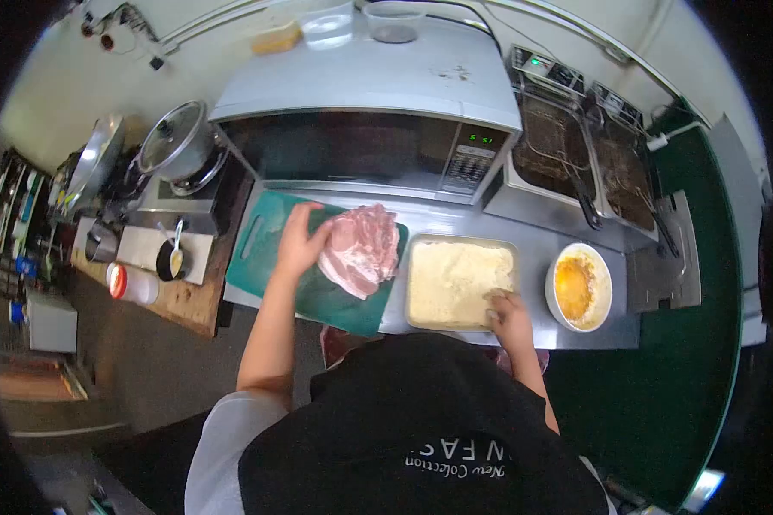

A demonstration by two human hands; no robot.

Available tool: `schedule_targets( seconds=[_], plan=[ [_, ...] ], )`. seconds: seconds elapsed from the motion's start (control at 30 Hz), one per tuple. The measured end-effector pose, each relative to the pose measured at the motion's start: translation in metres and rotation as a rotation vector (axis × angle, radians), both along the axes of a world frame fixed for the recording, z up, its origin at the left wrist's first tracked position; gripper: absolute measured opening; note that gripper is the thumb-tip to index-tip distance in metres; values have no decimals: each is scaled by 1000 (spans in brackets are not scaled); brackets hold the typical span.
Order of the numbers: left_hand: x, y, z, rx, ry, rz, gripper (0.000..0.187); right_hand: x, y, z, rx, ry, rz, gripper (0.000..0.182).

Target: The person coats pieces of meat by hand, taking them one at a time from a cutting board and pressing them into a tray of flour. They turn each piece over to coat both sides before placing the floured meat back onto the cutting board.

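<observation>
Raw slices of pale pink meat [361, 249] lie in an overlapping pile on a green cutting board [270, 225]. My left hand [301, 242] is at the pile's left edge, thumb and fingers apart, with the thumb against the meat. To the right of the board sits a rectangular metal tray [410, 283] filled with a pale yellow, floury or crumb-like coating [455, 270]. Over the tray's lower right corner is my right hand [510, 321], its fingertips coated and touching the powder, fingers bent but apart. A white bowl [607, 296] of beaten egg [573, 289] stands further right.
Behind the board and tray stands a large microwave [343, 154], with plastic containers [326, 30] on top. Deep fryers [567, 154] with baskets occupy the back right. At left are a lidded pot [176, 142] on a burner, a small black bowl [172, 260] and a red-lidded jar [118, 281].
</observation>
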State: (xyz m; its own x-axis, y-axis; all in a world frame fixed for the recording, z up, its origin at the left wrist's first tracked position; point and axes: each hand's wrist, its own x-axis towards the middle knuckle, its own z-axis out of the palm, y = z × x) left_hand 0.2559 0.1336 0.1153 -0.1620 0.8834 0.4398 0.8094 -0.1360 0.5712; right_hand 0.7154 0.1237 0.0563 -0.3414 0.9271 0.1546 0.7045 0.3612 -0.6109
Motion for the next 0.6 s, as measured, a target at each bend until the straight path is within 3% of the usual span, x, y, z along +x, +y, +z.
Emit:
schedule_targets(
  seconds=[0.1, 0.13, 0.23, 0.43, 0.6],
  plan=[
    [-40, -29, -35, -69, 69, 401, 41, 4, 1, 3, 0, -51, -2, 29],
    [-62, -41, -68, -92, 121, 486, 48, 8, 3, -5, 12, -67, 16, 30],
    [-67, -74, -100, -227, 256, 660, 55, 9, 1, -7, 40, -78, 12, 30],
    [-47, -89, -105, -280, 284, 625, 58, 6, 2, 1, -29, -137, 11, 29],
    [-40, -94, -111, -241, 280, 660, 59, 3, 0, 1, 61, -75, 25, 26]
  ],
)
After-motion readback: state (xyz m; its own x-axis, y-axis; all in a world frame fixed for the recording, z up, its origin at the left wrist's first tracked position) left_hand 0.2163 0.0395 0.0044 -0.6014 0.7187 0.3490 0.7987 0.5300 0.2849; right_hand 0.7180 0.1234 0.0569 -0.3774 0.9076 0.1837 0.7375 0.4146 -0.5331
